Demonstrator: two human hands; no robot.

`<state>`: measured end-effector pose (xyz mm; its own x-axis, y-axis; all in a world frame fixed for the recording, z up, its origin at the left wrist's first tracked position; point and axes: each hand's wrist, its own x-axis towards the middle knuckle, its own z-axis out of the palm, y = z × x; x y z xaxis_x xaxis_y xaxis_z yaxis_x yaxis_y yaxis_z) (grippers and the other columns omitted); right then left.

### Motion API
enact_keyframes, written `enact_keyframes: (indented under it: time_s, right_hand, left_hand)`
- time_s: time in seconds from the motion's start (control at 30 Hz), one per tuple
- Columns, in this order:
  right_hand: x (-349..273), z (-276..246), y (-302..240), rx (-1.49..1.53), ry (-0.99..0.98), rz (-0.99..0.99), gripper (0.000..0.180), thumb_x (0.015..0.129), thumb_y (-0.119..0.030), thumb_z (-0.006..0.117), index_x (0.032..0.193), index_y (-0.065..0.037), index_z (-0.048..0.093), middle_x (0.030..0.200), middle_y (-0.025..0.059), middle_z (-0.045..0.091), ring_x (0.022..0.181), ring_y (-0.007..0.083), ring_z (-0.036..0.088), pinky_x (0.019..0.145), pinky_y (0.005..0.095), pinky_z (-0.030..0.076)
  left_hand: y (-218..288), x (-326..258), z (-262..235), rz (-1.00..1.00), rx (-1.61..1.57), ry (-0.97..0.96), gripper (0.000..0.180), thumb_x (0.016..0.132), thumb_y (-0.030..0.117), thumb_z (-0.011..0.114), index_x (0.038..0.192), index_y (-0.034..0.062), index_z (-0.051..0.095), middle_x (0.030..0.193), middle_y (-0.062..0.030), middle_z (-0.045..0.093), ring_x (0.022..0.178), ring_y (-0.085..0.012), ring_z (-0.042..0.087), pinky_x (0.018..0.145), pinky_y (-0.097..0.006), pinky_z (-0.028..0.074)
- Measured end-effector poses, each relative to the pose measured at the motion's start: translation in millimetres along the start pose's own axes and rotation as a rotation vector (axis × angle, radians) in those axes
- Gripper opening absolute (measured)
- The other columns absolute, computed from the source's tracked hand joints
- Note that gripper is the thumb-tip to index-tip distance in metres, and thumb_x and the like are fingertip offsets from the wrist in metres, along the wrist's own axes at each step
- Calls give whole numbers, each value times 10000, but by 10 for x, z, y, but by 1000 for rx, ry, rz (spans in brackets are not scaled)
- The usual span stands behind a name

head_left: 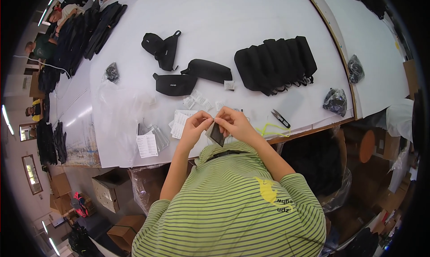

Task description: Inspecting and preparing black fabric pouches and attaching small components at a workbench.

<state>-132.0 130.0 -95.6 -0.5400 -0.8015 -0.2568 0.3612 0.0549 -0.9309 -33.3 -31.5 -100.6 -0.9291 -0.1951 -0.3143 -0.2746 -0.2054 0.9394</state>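
At the table's near edge, close to my body, my left hand (198, 124) and my right hand (234, 123) meet with fingertips pinched together. Between and below them hangs a small dark flat piece with a paler side (217, 134); its exact kind I cannot make out. Both hands seem closed on its upper edge. Beside my left hand lie printed white paper tags (179, 122). To the right of my right hand are a looped neon-yellow cord (274, 130) and black-handled thread snips (281, 118).
Black zipped pouches (175, 85) lie beyond my hands, with a row of black bags (275, 65) to their right. Clear plastic (118, 122) and a printed card (147, 145) are at left. Bundled black cords in plastic (335, 102) sit at right. Other people work at far left.
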Motion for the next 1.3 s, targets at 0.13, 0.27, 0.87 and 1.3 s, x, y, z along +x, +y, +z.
enact_keyframes:
  time_s: [0.13, 0.27, 0.87, 1.3]
  right_hand:
    - [100, -161, 85, 92, -6, 108, 147, 906, -160, 594, 852, -25, 573, 585, 5, 548, 462, 59, 486, 442, 212, 386]
    - [104, -238, 15, 32, 12, 131, 158, 897, -168, 619, 844, -20, 600, 601, -10, 550, 503, 48, 495, 463, 195, 399]
    - [-250, -212, -22, -212, 171, -1, 183, 860, -218, 654, 833, -39, 634, 546, -26, 504, 507, 45, 433, 487, 229, 348]
    - [-321, -17, -25, -422, 346, -131, 104, 822, -122, 668, 855, -24, 655, 539, -31, 480, 484, 22, 392, 453, 211, 290]
  left_hand:
    - [39, 355, -6, -27, -91, 3, 137, 905, 152, 598, 909, 15, 595, 796, -23, 605, 696, -68, 550, 630, -216, 443]
    - [-198, 1076, -184, 182, 217, 116, 232, 879, 163, 626, 1035, -2, 578, 970, -80, 591, 777, -127, 576, 672, -258, 472]
    - [-31, 1552, -902, 96, 1323, 432, 251, 730, 271, 738, 811, 43, 673, 852, -106, 665, 834, -265, 623, 717, -347, 472]
    - [140, -70, 228, -103, -19, 17, 209, 850, 138, 652, 1013, 10, 679, 778, -15, 621, 663, -66, 514, 630, -210, 413]
